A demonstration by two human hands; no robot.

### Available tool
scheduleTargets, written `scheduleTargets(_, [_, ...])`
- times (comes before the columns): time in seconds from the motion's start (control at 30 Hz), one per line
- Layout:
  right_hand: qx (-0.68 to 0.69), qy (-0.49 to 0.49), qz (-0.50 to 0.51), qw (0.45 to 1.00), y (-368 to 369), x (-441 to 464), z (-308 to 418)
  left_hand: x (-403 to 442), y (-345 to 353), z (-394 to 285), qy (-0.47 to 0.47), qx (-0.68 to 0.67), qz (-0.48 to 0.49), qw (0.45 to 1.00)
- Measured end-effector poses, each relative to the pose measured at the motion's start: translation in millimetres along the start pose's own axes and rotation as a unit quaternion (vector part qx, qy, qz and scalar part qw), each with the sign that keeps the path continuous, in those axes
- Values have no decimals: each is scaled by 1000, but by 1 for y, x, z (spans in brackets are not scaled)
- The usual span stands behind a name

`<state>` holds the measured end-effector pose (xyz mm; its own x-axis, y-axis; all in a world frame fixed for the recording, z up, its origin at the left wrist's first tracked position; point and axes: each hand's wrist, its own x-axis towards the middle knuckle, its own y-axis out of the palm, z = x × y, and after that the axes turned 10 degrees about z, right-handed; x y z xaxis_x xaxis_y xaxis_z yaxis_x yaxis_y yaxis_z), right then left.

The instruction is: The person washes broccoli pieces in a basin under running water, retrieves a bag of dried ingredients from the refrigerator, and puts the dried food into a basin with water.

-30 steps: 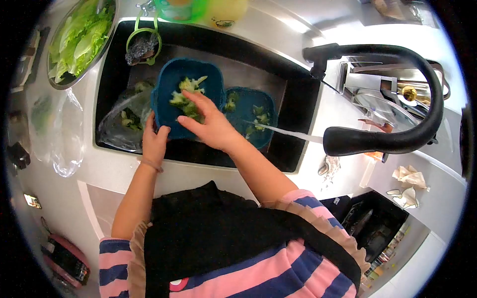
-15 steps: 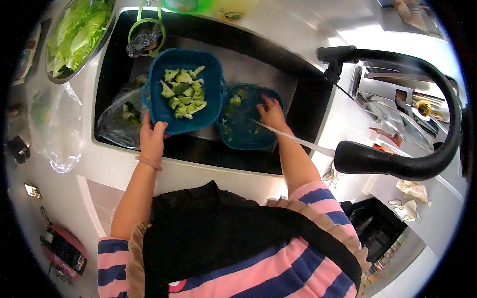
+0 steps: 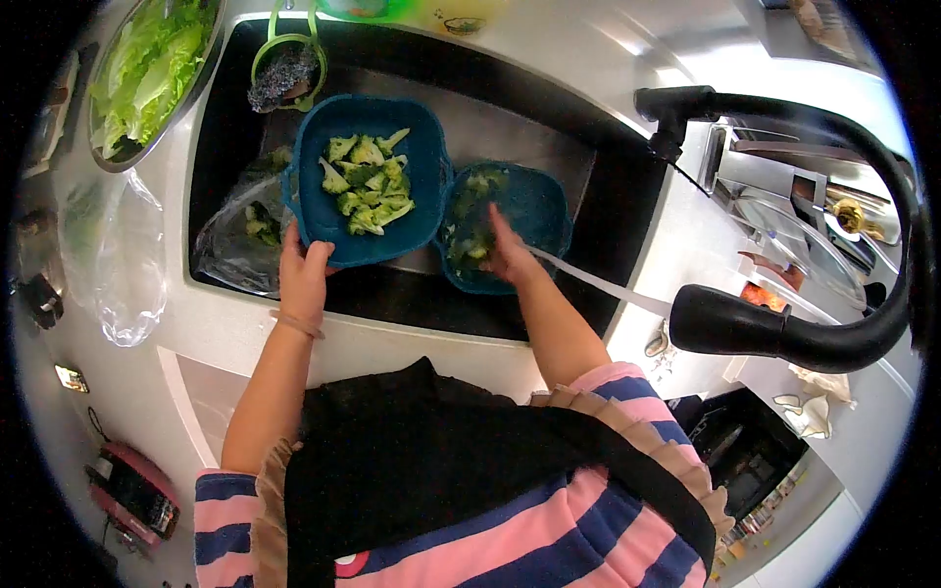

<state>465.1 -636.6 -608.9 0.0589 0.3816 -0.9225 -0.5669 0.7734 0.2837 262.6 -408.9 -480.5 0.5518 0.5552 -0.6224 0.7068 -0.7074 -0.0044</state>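
Observation:
My left hand [image 3: 304,272] grips the near left edge of a blue basket [image 3: 420,220], which is tilted and holds several broccoli florets [image 3: 368,182]. To its right, a second blue container [image 3: 544,211] holds water with a few pieces of broccoli [image 3: 477,245]. My right hand [image 3: 505,250] is inside this container at the water, its fingers extended beside the floating pieces. A water stream [image 3: 608,286] from the black faucet [image 3: 730,318] runs down close to my right wrist.
Both containers are in a dark sink [image 3: 510,108]. A plastic bag [image 3: 235,240] with broccoli lies at its left. A green-rimmed strainer [image 3: 289,73] hangs at the back left. Lettuce [image 3: 152,73] fills a metal bowl on the counter, near another clear bag [image 3: 127,265].
My right hand has left the broccoli in the basket and moved right into the water container, then shifted left within it. My left hand still holds the basket, now more tilted.

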Motion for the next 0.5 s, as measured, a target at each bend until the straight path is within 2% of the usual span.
scheduleTargets(0.07, [124,-61,10,990,15,0,12,-1,3,0,13,-27,-7,1000])
scheduleTargets(0.1, [124,-61,11,990,15,7,16,-1,4,-1,13,-26,-7,1000])
scheduleTargets(0.17, [230,-158,28,960,16,21,24,-3,6,-4,17,-38,-12,999])
scheduleTargets(0.2, [231,-157,28,960,17,28,30,-4,6,-5,15,-37,-13,999])
scheduleTargets(0.3, [318,-197,-87,923,30,32,44,-3,5,-4,5,-28,-20,999])
scheduleTargets(0.4, [254,-211,-140,934,39,35,45,0,2,-1,1,-15,0,1000])
scheduleTargets(0.5, [274,-222,-132,927,42,39,43,-1,4,-2,10,-32,-9,999])
